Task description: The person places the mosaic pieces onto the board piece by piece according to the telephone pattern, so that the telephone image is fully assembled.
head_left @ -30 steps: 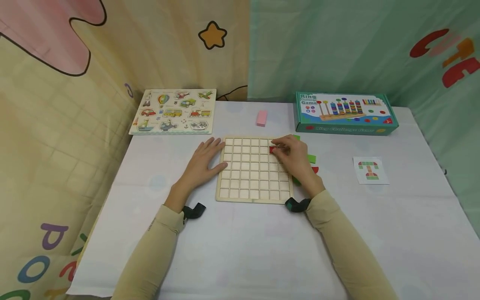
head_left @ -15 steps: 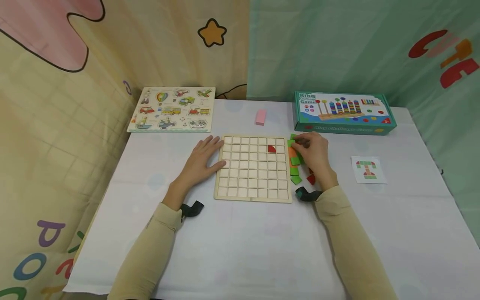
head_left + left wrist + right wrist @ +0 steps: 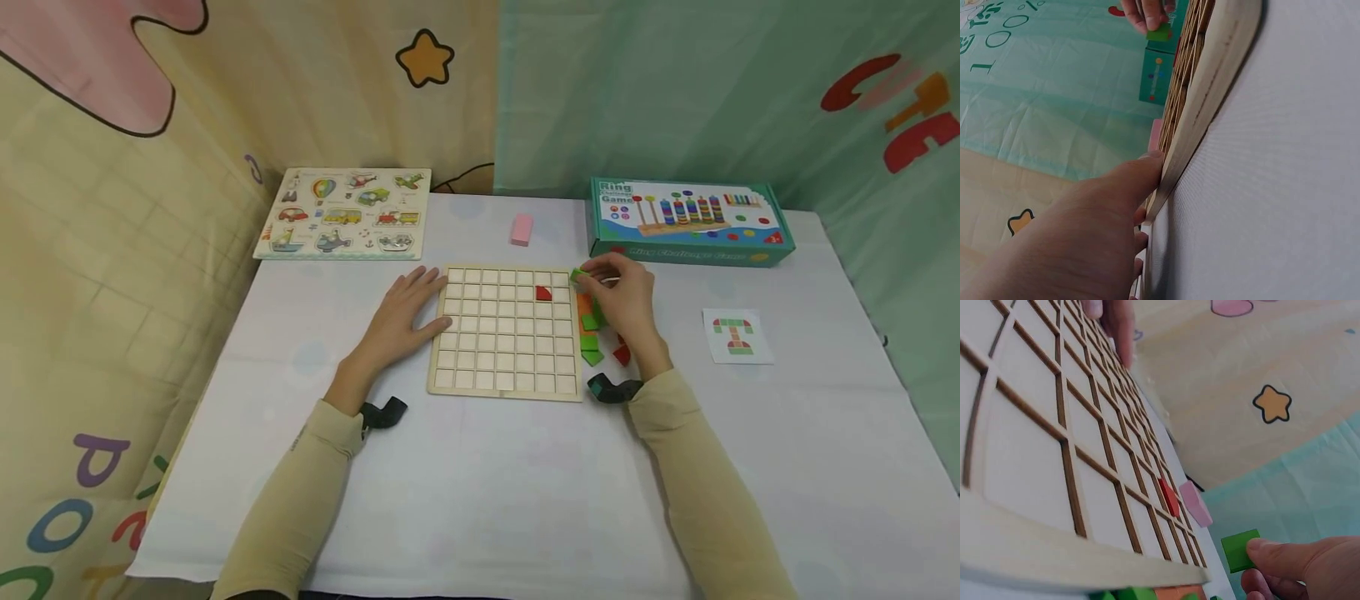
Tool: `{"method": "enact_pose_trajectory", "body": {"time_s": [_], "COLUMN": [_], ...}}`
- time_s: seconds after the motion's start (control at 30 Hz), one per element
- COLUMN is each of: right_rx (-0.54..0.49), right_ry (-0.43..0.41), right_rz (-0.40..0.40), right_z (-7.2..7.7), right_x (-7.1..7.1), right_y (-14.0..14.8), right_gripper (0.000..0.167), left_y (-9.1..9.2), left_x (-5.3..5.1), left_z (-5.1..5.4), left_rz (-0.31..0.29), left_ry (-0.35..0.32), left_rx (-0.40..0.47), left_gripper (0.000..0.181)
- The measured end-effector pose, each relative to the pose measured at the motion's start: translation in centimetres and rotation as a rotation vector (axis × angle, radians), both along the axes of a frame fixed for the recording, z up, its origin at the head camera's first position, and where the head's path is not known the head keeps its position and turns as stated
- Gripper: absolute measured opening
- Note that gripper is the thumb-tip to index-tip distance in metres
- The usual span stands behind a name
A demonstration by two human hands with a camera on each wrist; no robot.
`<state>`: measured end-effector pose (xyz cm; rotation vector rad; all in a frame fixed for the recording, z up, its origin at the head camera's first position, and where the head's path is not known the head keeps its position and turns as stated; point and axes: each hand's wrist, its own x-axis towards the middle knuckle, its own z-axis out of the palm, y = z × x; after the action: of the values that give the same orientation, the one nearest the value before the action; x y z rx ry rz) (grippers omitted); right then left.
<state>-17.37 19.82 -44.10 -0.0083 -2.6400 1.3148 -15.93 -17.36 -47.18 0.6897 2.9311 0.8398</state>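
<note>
A wooden grid board point(image 3: 483, 331) lies on the table, with a red quarter-round block point(image 3: 543, 293) in one of its upper right cells. My left hand point(image 3: 397, 321) rests against the board's left edge, fingers spread and thumb on the rim. Between thumb and fingers, my right hand point(image 3: 622, 298) pinches a green square block point(image 3: 1239, 550), raised beside the board's upper right corner. Below that hand, several green blocks point(image 3: 589, 342), orange blocks point(image 3: 586, 305) and red blocks point(image 3: 622, 356) lie along the right edge, some partly hidden.
A card with a coloured block pattern point(image 3: 738, 337) lies to the right. Behind the board are a pink block point(image 3: 522, 230), a vehicle picture puzzle point(image 3: 343, 214) and a green ring game box point(image 3: 691, 222). Curtains hang behind the table.
My right hand let go of the red block in its cell and moved right to the loose blocks. It has since picked up a green block. My left hand stays at the board's edge.
</note>
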Motion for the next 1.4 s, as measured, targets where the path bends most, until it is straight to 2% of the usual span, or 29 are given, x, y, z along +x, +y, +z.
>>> {"method": "enact_pose_trajectory", "body": {"time_s": [0.17,0.3,0.57,0.87,1.07,1.17,1.4], "right_rx": [-0.051,-0.072,-0.085,0.004,0.078,0.103,0.128], "right_ry": [0.023,0.053,0.11,0.163,0.202,0.216,0.189], "right_rz": [0.097,0.173,0.185,0.261,0.324,0.315,0.195], "right_z": [0.1,-0.7,-2.2,-2.6,-2.6,-2.5,-2.3], "right_x": [0.5,0.9,1.2,1.1,1.1,1.0,1.3], "right_y": [-2.0,-3.5,-4.9,-5.2,-5.2,-5.4,-5.5], "right_gripper": [0.017,0.014,0.014,0.027,0.016,0.014,0.017], "left_y": [0.1,0.1,0.2,0.2,0.2,0.2,0.1], "left_x": [-0.1,-0.1,0.0,0.0,0.1,0.1,0.1], "left_z": [0.2,0.2,0.1,0.2,0.3,0.3,0.2], "left_rz": [-0.001,0.002,0.001,0.003,0.001,0.001,-0.003], "left_ry": [0.001,-0.002,0.002,0.001,0.006,0.009,0.011], "left_rx": [-0.006,-0.008,-0.001,0.008,0.016,0.016,0.028], "left_gripper": [0.074,0.074,0.075,0.073,0.073,0.073,0.073]}}
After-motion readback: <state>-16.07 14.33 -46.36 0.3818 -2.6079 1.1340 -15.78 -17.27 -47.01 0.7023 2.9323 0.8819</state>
